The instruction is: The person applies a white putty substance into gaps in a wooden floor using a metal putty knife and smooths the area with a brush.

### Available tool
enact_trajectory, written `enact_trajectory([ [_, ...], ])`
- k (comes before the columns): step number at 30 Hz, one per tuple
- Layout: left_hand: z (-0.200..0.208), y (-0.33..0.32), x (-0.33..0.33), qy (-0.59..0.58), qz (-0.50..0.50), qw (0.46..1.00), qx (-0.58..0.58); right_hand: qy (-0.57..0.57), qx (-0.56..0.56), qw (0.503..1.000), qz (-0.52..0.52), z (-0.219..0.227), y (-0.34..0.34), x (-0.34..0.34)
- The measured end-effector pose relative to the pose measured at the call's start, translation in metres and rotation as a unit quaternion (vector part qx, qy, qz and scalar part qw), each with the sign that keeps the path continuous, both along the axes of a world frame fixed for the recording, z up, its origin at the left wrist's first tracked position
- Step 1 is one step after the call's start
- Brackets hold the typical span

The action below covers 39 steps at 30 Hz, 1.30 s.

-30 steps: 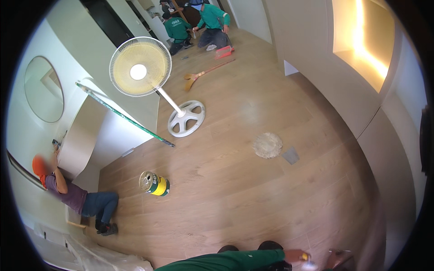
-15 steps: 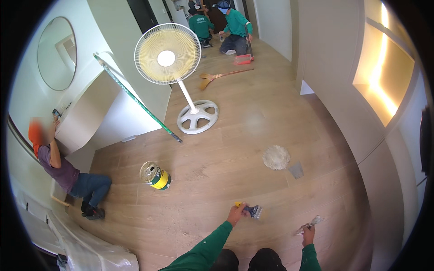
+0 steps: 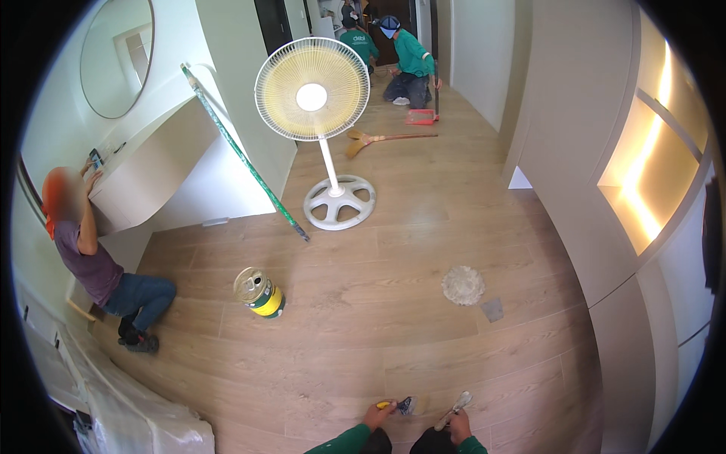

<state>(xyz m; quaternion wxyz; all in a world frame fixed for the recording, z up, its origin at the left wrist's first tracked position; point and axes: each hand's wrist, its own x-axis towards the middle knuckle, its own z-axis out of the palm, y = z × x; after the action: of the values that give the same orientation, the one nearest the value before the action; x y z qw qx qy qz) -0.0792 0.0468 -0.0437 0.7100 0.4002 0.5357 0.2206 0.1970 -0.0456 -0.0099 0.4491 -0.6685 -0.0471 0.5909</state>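
Note:
Low in the view, close in front of my knees, my left hand (image 3: pixel 380 416) is closed round a yellow-handled scraper (image 3: pixel 407 405) with a dark, wide head pointing right. My right hand (image 3: pixel 458 428) grips a narrow putty knife (image 3: pixel 461 401) with a pale, smeared blade angled up and away. The two tools are near each other, apart, just over the wood-look floor (image 3: pixel 340 325). Farther ahead lie a round, pale, rough-surfaced patch or pad (image 3: pixel 463 285) and a small grey square piece (image 3: pixel 492 309) beside it.
A green-and-yellow can (image 3: pixel 261 293) stands left of centre. Beyond it are a pedestal fan (image 3: pixel 338 203), a leaning green pole (image 3: pixel 246 155) and a broom (image 3: pixel 378 140). One person (image 3: pixel 98 257) kneels at left; others (image 3: pixel 412 60) crouch far ahead. Cabinets (image 3: pixel 563 144) line the right.
Both hands have drawn back toward my knees and closer together, each still holding its tool. My view has shifted slightly. The person at left has stayed near the wall counter.

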Motion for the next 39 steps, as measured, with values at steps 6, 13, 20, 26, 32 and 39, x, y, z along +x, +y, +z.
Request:
enact_trajectory([
  [6,0.048,-0.039,-0.011,0.146,-0.117,0.964,0.187,-0.072,0.018,0.996,-0.041,-0.006,-0.021,-0.026],
  [13,0.055,-0.046,0.011,0.225,-0.221,0.918,0.242,-0.247,0.136,0.958,-0.053,-0.026,-0.038,-0.031],
  [20,0.045,-0.043,0.002,0.257,-0.254,0.899,0.247,-0.345,0.115,0.931,-0.006,-0.014,-0.032,-0.053],
  [26,0.042,-0.039,0.007,0.263,-0.277,0.892,0.242,-0.357,0.105,0.928,-0.01,-0.008,-0.03,-0.051],
  [32,0.039,-0.036,0.005,0.286,-0.294,0.882,0.234,-0.35,0.103,0.931,-0.008,0.0,-0.025,-0.055],
  [39,0.038,-0.036,0.01,0.278,-0.318,0.879,0.224,-0.376,0.123,0.918,-0.016,-0.003,-0.025,-0.053],
])
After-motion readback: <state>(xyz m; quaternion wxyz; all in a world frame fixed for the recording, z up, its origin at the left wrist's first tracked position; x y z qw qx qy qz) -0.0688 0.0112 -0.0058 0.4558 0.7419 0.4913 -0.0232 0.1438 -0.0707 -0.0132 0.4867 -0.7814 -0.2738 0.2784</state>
